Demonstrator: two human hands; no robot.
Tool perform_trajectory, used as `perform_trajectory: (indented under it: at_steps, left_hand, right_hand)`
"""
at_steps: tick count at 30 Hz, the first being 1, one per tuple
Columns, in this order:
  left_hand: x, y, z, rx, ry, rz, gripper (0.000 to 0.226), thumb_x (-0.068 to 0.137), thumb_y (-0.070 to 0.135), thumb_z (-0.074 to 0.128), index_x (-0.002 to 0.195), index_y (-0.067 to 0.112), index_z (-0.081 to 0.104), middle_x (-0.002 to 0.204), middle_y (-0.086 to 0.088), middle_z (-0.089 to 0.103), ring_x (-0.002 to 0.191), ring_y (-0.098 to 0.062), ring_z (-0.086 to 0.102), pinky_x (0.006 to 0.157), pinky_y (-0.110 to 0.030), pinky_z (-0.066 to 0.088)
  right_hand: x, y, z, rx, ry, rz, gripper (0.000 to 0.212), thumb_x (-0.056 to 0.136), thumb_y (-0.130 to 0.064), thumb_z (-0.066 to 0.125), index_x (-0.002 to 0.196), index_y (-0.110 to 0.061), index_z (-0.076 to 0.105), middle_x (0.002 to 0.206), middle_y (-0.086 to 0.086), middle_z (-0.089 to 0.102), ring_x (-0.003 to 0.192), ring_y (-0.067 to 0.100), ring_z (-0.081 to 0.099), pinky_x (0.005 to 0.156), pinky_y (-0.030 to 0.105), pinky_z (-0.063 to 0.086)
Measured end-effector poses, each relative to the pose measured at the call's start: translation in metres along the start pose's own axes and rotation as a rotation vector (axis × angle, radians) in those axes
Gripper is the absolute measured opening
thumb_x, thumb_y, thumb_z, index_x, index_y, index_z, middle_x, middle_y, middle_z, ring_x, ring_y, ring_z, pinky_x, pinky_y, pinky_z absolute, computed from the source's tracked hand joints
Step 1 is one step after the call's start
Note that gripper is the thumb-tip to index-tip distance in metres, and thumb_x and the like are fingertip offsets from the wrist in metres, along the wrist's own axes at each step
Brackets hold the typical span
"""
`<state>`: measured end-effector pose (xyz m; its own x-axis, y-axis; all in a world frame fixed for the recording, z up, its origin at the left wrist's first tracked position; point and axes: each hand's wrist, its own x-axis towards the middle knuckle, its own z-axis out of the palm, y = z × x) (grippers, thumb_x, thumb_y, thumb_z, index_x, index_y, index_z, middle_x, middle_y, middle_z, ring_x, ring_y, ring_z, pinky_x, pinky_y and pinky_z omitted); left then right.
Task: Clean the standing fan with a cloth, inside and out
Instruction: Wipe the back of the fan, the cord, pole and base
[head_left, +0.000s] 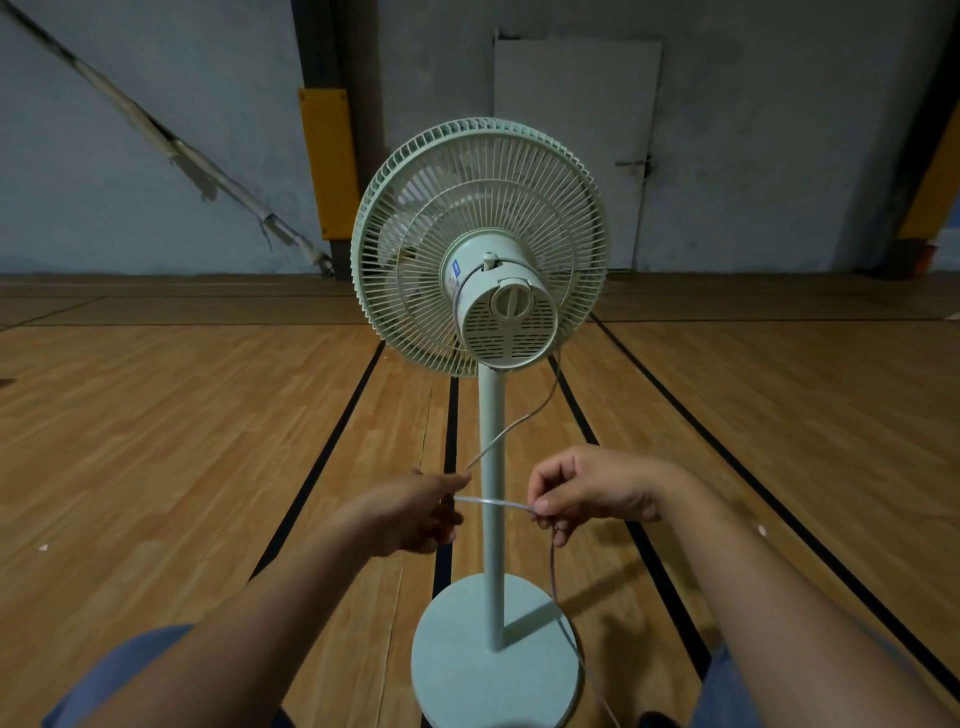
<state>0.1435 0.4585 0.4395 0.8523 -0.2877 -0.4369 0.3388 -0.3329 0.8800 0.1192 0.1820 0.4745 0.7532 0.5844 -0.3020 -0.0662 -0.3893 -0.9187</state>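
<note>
The fan (480, 244) is pale green throughout: its grille of thin radial ribs, the motor housing, the pole (491, 467) and the round base (493, 660). The housing carries a small blue-and-white label (455, 268) and rows of dark slotted vents at the back. The cord (511, 426) is grey, paler where it runs between the hands. The floor (182, 415) is warm orange-brown wood-grain planking crossed by black lines. The wall (130, 156) is dull blue-grey, with a yellow panel (328, 161) on a dark column and a white board (576, 130) leaning behind the fan. Blue fabric (119, 670) shows at the lower corners.
</note>
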Motion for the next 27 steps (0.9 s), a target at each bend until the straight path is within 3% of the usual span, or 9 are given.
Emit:
perform_trajectory:
  at_steps: [2, 5, 11, 14, 17, 21, 27]
  left_hand:
    - [0.002, 0.001, 0.001, -0.088, 0.008, 0.018, 0.025, 0.111, 0.024, 0.06, 0.112, 0.0, 0.068, 0.071, -0.006, 0.068, 0.054, -0.012, 0.06, 0.049, -0.023, 0.05]
    - [0.001, 0.003, 0.002, -0.091, -0.038, 0.083, 0.03, 0.114, 0.02, 0.052, 0.116, -0.003, 0.072, 0.071, -0.004, 0.065, 0.053, -0.011, 0.055, 0.046, -0.021, 0.046]
    - [-0.009, -0.004, 0.017, 0.088, -0.254, 0.132, 0.033, 0.117, 0.024, 0.048, 0.12, 0.003, 0.073, 0.071, -0.001, 0.061, 0.057, -0.012, 0.055, 0.051, -0.022, 0.046]
    - [-0.011, -0.008, 0.023, 0.127, -0.284, 0.125, 0.032, 0.117, 0.023, 0.049, 0.115, 0.005, 0.075, 0.072, -0.002, 0.062, 0.058, -0.013, 0.057, 0.051, -0.022, 0.047]
    - [-0.012, -0.008, 0.023, 0.079, -0.302, 0.167, 0.034, 0.115, 0.033, 0.052, 0.112, 0.009, 0.076, 0.074, -0.001, 0.063, 0.058, -0.011, 0.056, 0.052, -0.022, 0.045]
    - [-0.016, -0.004, 0.024, -0.003, -0.369, 0.269, 0.037, 0.112, 0.043, 0.055, 0.115, 0.013, 0.076, 0.084, 0.0, 0.068, 0.065, -0.009, 0.053, 0.057, -0.02, 0.042]
    - [-0.016, -0.004, 0.025, -0.038, -0.421, 0.292, 0.028, 0.113, 0.031, 0.057, 0.122, 0.011, 0.075, 0.095, -0.004, 0.072, 0.072, -0.01, 0.058, 0.064, -0.022, 0.048]
  right_hand:
    - [0.002, 0.001, 0.002, -0.051, -0.066, 0.052, 0.011, 0.098, -0.009, 0.068, 0.101, -0.013, 0.078, 0.099, 0.011, 0.074, 0.086, 0.021, 0.071, 0.087, 0.036, 0.061]
    - [0.007, 0.006, 0.006, -0.111, -0.053, 0.112, 0.016, 0.101, -0.017, 0.066, 0.11, -0.008, 0.077, 0.102, 0.014, 0.075, 0.085, 0.021, 0.072, 0.084, 0.036, 0.061]
    - [0.025, 0.01, 0.014, 0.007, 0.538, -0.016, 0.03, 0.109, -0.028, 0.056, 0.107, -0.002, 0.07, 0.1, 0.019, 0.078, 0.069, 0.02, 0.072, 0.061, 0.029, 0.06]
    - [0.026, 0.005, 0.012, 0.146, 0.723, -0.098, 0.032, 0.112, -0.026, 0.05, 0.106, -0.002, 0.07, 0.091, 0.013, 0.08, 0.064, 0.019, 0.072, 0.057, 0.028, 0.059]
    - [0.023, -0.002, 0.013, 0.255, 0.795, -0.21, 0.032, 0.113, -0.026, 0.046, 0.108, -0.004, 0.068, 0.093, 0.012, 0.08, 0.064, 0.019, 0.069, 0.057, 0.029, 0.058]
    - [0.018, -0.015, 0.014, 0.362, 0.901, -0.416, 0.033, 0.113, -0.027, 0.047, 0.104, -0.001, 0.066, 0.08, 0.009, 0.075, 0.055, 0.016, 0.062, 0.052, 0.028, 0.056]
    - [0.012, -0.038, 0.021, 0.126, 0.865, -0.649, 0.025, 0.111, -0.017, 0.051, 0.097, -0.008, 0.07, 0.071, 0.004, 0.068, 0.045, 0.014, 0.051, 0.047, 0.03, 0.053]
